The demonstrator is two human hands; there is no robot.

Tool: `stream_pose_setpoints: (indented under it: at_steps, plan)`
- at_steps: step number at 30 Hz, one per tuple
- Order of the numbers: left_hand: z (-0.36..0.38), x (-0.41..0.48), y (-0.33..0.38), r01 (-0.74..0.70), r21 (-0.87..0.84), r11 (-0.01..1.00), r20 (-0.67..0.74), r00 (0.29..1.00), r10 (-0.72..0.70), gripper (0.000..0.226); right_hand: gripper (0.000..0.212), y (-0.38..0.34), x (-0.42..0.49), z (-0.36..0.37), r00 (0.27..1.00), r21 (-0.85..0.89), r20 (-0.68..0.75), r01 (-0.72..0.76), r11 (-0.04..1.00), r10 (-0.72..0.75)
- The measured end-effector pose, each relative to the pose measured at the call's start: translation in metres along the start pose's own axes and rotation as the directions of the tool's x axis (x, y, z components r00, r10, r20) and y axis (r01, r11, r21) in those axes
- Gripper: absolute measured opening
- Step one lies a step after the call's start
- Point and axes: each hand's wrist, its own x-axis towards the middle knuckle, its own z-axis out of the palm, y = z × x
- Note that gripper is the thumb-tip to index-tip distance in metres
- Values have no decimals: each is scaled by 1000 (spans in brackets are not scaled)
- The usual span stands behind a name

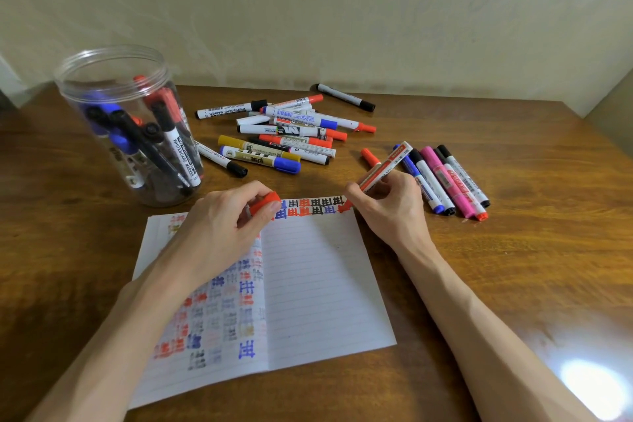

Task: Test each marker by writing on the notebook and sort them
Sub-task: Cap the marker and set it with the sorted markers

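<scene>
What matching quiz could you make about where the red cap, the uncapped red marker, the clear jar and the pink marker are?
1. red cap
2. uncapped red marker
3. clear jar
4. pink marker

a. lying in the row right of the notebook
b. pinched in the left hand
c. standing upright, far left
d. held in the right hand, tip on the notebook

Pairs: 1-b, 2-d, 3-c, 4-a.

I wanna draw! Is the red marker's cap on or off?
Off. The left hand holds the red cap; the red marker shows its tip.
</scene>
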Motion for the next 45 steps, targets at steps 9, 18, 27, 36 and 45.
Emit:
stream_pose_setpoints:
  at_steps: [9,18,27,36,45]
  plan:
    - [0,-1,0,-4,-1,1000,1,1000,4,28,19,2,1,1,997,20,-70,-23,1000,24]
    - [1,0,-2,0,-3,1000,-3,1000,0,31,17,0,-1,-2,998,19,-54,-31,999,32]
    - [1,0,-3,-9,-7,1000,-14,1000,9,31,19,0,0,0,994,11,-106,-38,999,39]
    - [-2,-1,-3,-46,-49,998,-19,999,46,37,19,1,1,-1,997,-3,-41,-72,997,72]
    - [-2,0,2,-20,-112,994,-75,997,12,45,21,-26,-9,-6,974,402,100,-228,887,206]
